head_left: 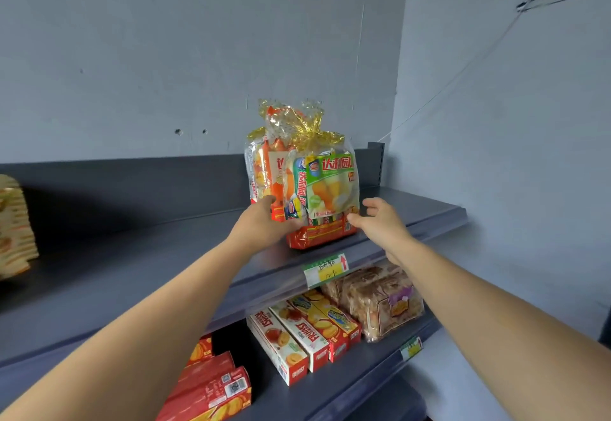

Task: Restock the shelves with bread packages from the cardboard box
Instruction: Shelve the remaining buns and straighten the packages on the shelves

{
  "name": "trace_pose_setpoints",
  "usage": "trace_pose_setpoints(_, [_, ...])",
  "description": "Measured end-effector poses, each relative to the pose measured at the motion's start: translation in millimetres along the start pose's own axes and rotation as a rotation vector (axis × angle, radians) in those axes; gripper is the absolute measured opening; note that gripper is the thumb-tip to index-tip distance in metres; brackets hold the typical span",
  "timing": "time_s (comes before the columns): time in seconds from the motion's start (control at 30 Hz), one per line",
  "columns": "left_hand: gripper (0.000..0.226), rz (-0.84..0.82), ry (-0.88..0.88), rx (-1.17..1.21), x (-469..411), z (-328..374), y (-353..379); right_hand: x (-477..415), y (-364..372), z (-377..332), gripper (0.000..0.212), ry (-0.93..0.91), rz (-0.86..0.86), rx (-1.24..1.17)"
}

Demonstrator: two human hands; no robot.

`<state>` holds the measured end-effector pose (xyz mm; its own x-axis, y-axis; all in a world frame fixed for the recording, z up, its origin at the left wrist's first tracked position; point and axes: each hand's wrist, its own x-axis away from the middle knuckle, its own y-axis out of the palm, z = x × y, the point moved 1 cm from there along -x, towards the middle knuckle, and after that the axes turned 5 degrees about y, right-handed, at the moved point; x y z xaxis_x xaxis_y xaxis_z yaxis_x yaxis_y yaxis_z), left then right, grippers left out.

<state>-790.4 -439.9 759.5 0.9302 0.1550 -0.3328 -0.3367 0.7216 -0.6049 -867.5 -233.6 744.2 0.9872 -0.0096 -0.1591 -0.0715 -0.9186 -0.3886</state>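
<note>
Two bread packages stand on the dark top shelf (pixel 139 255) near its right end. The front one (pixel 325 189) has a green and red label and a gold tied top. Behind it to the left stands an orange-labelled one (pixel 264 169). My left hand (pixel 264 222) presses against the lower left side of the front package, with its fingers reaching between the two. My right hand (pixel 380 220) is at the package's lower right corner, fingers spread, fingertips touching or almost touching it. The cardboard box is out of view.
A pale patterned package (pixel 15 225) sits at the shelf's far left. The shelf below holds red and white biscuit boxes (pixel 297 331), red boxes (pixel 211 384) and a clear bag of brown bread (pixel 380 301). A price tag (pixel 325 268) hangs on the shelf edge. A wall closes the right side.
</note>
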Motion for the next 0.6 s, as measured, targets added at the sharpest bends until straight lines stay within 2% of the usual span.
trace_pose_setpoints(0.07, [0.094, 0.001, -0.005, 0.089, -15, -1, 4, -15, 2, 0, 0.072, 0.033, 0.005, -0.044])
trace_pose_setpoints(0.17, [0.115, -0.044, -0.011, 0.223, -38, -6, 5, -35, 6, -5, 0.082, 0.077, -0.03, -0.105])
trace_pose_setpoints(0.2, [0.113, -0.08, -0.009, 0.246, -45, -9, 6, -41, 7, -6, 0.084, 0.094, -0.049, -0.132])
trace_pose_setpoints(0.27, [0.093, -0.167, 0.008, 0.295, -56, -14, 8, -51, 12, -9, 0.083, 0.105, -0.09, -0.177])
trace_pose_setpoints(0.37, [0.078, -0.253, 0.044, 0.312, -66, -17, 9, -61, 21, -13, 0.055, 0.049, -0.142, -0.182])
trace_pose_setpoints(0.5, [0.057, -0.303, -0.012, 0.157, -72, -19, -9, -70, 23, -13, 0.015, -0.002, -0.109, -0.189])
trace_pose_setpoints(0.53, [0.059, -0.325, -0.03, 0.143, -74, -21, -14, -74, 22, -12, 0.01, -0.004, -0.096, -0.203])
trace_pose_setpoints(0.6, [0.076, -0.364, -0.056, 0.128, -77, -25, -22, -82, 23, -10, 0.016, 0.005, -0.087, -0.24])
